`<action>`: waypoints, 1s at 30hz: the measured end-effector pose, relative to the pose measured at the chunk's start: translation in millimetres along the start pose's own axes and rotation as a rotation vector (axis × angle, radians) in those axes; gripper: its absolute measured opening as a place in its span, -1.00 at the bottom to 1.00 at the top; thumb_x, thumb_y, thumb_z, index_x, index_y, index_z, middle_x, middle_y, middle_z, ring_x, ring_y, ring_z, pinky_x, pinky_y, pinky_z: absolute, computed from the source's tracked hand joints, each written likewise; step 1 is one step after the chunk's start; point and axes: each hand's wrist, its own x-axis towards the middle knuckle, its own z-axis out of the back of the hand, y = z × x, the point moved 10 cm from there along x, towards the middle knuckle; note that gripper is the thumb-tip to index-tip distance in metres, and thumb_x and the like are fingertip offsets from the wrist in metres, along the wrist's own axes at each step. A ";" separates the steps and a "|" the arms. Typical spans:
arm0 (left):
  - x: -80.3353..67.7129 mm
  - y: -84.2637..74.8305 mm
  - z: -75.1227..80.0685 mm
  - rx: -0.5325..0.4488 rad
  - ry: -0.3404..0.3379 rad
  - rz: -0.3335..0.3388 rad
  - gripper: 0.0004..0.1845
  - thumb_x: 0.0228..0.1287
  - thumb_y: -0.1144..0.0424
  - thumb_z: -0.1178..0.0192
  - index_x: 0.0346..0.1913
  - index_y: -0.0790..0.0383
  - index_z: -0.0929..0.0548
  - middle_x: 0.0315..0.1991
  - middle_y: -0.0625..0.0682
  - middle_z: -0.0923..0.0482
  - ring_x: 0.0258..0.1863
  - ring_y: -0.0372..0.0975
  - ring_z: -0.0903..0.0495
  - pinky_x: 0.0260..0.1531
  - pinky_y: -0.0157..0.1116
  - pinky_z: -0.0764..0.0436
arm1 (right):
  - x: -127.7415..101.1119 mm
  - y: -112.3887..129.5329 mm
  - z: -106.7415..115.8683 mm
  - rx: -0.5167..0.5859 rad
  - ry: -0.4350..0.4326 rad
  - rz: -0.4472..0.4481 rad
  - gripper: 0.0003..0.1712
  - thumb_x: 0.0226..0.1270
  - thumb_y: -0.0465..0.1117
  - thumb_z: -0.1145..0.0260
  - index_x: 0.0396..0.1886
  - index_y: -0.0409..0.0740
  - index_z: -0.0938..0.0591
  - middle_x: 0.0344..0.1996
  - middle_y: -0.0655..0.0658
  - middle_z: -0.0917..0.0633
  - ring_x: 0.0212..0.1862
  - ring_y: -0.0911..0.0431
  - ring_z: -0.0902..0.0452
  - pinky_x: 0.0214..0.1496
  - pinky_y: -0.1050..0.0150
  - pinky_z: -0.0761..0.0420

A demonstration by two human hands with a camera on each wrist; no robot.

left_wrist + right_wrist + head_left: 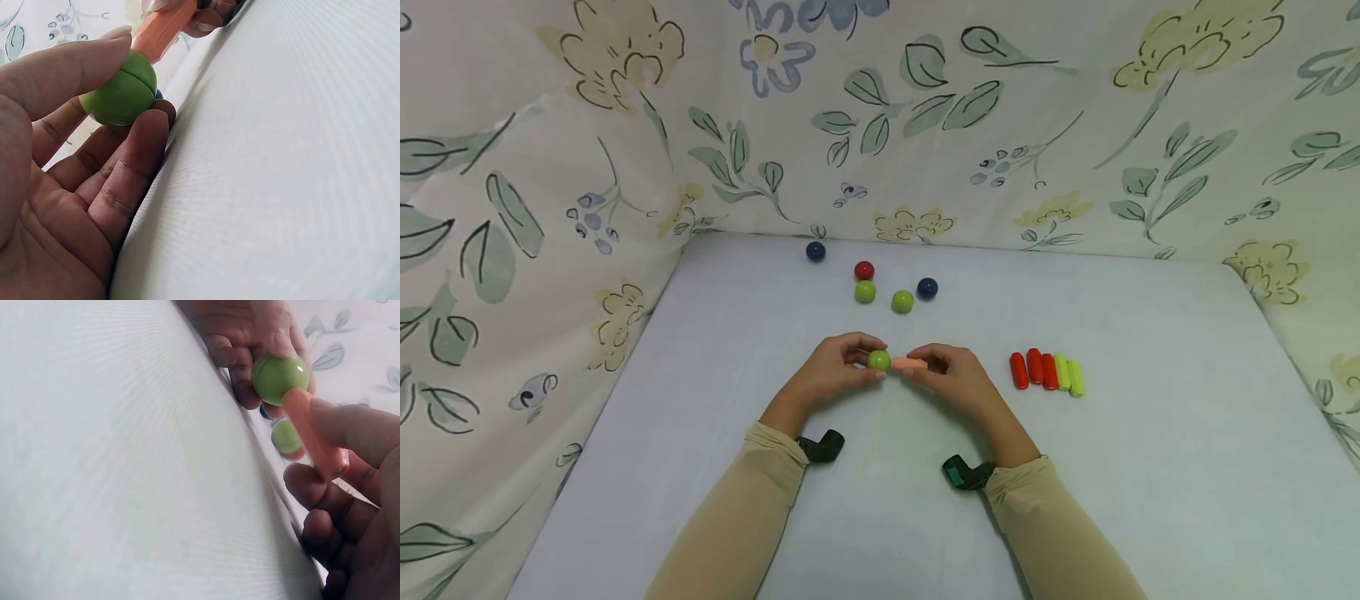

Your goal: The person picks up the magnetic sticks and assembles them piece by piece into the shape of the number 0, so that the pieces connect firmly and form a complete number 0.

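Touching green ball (pixel 878 360), orange stick (pixel 910 363)

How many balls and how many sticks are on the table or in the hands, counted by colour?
Green balls: 3, one held
Blue balls: 2
Red balls: 1
Red sticks: 3
Yellow-green sticks: 2
Orange sticks: 1, held
Total: 12
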 end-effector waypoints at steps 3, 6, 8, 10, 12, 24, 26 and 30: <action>0.2 0.0 -0.1 0.004 0.001 0.000 -0.55 0.10 0.17 -0.48 0.09 0.08 -0.65 -0.03 -0.04 -0.67 -0.07 -0.21 -0.65 -0.02 -0.22 -0.56 | 0.5 0.5 0.1 -0.006 -0.002 0.009 -0.76 0.32 -0.03 -0.37 -0.06 0.07 -0.71 -0.25 0.01 -0.67 -0.23 0.08 -0.46 -0.22 0.24 -0.49; 0.4 0.5 -0.2 0.005 0.002 0.000 -0.55 0.10 0.17 -0.48 0.09 0.08 -0.65 -0.03 -0.04 -0.67 -0.07 -0.21 -0.65 -0.03 -0.23 -0.56 | 0.7 0.9 0.4 -0.009 -0.005 0.013 -0.77 0.32 -0.03 -0.37 -0.07 0.08 -0.71 -0.27 0.01 -0.66 -0.24 0.07 -0.46 -0.23 0.24 -0.48; 0.4 0.9 -0.3 0.004 0.003 -0.002 -0.54 0.10 0.17 -0.48 0.09 0.08 -0.64 -0.02 -0.05 -0.66 -0.07 -0.21 -0.65 -0.03 -0.22 -0.56 | 0.7 1.3 0.6 -0.008 -0.006 0.014 -0.77 0.31 -0.03 -0.37 -0.07 0.08 -0.71 -0.28 0.01 -0.66 -0.24 0.07 -0.45 -0.24 0.24 -0.47; 0.4 1.2 -0.5 0.003 0.004 -0.003 -0.54 0.10 0.17 -0.48 0.10 0.08 -0.64 -0.02 -0.05 -0.66 -0.07 -0.21 -0.65 -0.03 -0.22 -0.56 | 0.6 1.4 0.6 -0.006 -0.007 0.013 -0.77 0.31 -0.03 -0.38 -0.08 0.08 -0.71 -0.28 0.01 -0.66 -0.24 0.07 -0.45 -0.24 0.24 -0.47; 0.4 1.2 -0.4 0.004 0.003 -0.004 -0.54 0.10 0.17 -0.48 0.10 0.08 -0.64 -0.02 -0.05 -0.66 -0.07 -0.21 -0.65 -0.03 -0.22 -0.56 | 0.4 1.5 0.5 -0.002 -0.007 0.011 -0.77 0.31 -0.03 -0.38 -0.08 0.07 -0.71 -0.28 0.00 -0.66 -0.24 0.07 -0.45 -0.24 0.24 -0.47; 0.3 0.0 1.2 0.017 -0.008 0.000 -0.54 0.13 0.17 -0.45 0.11 0.08 -0.64 -0.01 -0.07 -0.66 -0.07 -0.23 -0.66 -0.03 -0.24 -0.56 | -0.2 2.4 1.3 -0.020 -0.008 0.010 -0.76 0.32 -0.02 -0.37 -0.06 0.09 -0.71 -0.30 0.00 -0.63 -0.24 0.07 -0.45 -0.25 0.24 -0.46; 0.5 0.4 1.3 0.014 -0.011 0.006 -0.55 0.14 0.17 -0.45 0.11 0.08 -0.64 -0.01 -0.07 -0.67 -0.07 -0.23 -0.66 -0.03 -0.24 -0.56 | -0.2 2.5 1.5 -0.019 -0.008 0.010 -0.76 0.32 -0.02 -0.37 -0.06 0.09 -0.71 -0.30 0.00 -0.63 -0.23 0.07 -0.45 -0.24 0.24 -0.46; 1.2 1.3 2.0 0.006 -0.019 0.008 -0.55 0.14 0.16 -0.45 0.11 0.08 -0.64 -0.01 -0.06 -0.67 -0.08 -0.22 -0.66 -0.05 -0.26 -0.56 | -0.4 3.0 1.7 -0.008 -0.006 0.008 -0.76 0.31 -0.01 -0.38 -0.07 0.09 -0.71 -0.29 0.00 -0.64 -0.23 0.07 -0.45 -0.23 0.24 -0.47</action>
